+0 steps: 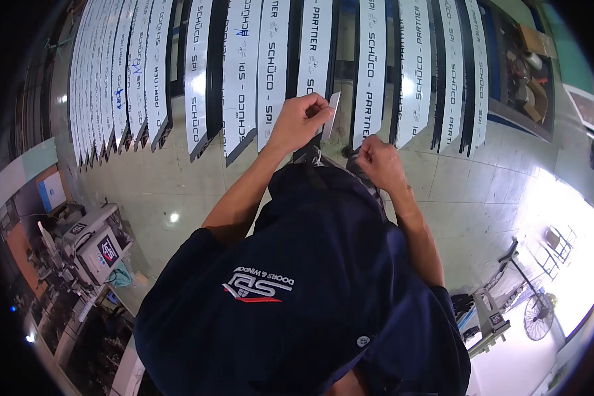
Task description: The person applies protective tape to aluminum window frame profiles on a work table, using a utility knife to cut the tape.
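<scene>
My left hand (302,122) is closed in a pinch on a thin, pale strip (334,113) that stands nearly upright at the fingertips. My right hand (381,162) has its fingers curled together; anything in them is hidden or too small to make out. It is close to the lower end of a long profile (371,72) covered in white printed film. Another film-covered profile (315,53) lies just beyond my left hand. The film reads "SCHÜCO" and "PARTNER".
Several more filmed profiles (412,72) with dark edges and angled ends stretch across the far side. A machine (96,244) stands at the left, a pedestal fan (538,315) at the right. At the upper right, a bin (525,72) holds mixed items. The floor (165,191) is tiled.
</scene>
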`<state>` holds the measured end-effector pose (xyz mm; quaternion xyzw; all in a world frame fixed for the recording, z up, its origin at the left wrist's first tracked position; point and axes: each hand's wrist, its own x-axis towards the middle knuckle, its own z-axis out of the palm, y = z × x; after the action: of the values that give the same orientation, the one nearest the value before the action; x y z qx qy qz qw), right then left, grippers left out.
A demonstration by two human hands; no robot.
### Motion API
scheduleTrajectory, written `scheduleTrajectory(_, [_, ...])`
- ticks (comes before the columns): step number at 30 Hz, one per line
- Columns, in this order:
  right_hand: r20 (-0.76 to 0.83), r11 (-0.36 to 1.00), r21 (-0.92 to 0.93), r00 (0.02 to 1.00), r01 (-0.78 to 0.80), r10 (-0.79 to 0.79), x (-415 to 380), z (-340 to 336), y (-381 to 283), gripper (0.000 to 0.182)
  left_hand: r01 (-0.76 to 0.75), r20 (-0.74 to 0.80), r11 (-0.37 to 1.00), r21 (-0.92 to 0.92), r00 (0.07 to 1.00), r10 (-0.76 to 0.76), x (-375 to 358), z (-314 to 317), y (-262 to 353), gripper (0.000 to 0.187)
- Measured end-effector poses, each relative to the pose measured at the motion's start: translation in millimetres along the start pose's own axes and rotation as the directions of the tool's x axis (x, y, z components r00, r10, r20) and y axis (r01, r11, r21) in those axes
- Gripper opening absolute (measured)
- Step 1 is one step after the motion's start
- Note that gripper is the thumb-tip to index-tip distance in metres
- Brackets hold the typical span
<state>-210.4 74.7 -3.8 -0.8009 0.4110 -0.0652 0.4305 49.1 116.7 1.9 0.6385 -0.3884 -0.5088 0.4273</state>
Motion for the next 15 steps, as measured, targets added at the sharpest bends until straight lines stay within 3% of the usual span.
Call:
scheduleTrajectory(2, [-0.058,0.992,0.112,0.997,-0.051,0.058,-5,-4,-6,0.015,-0.006,0.021,1.0,0.027,1.0,0.006,3,4,-5,0.02])
scheduleTrajectory(8, [-0.079,0.993,-0.076,0.993,0.085,-0.091,-2,9,-5,0.017,0.092,0.088,0.991,-0.093,0.993,-0.083,12,11,-10,0.021])
scheduleTrajectory(12, [-0.032,0.989,-0.128,0.996,0.081,-0.085,1,15,1,0.011,0.213,0.111,0.958,-0.192,0.975,-0.195,16,8,-6,0.019])
scheduleTrajectory(15, [-0.035,0.988,-0.13,0.996,0.083,-0.088,3,12,-3,0.009,0.216,0.125,0.964,-0.158,0.972,-0.197,19,9,-5,0.018])
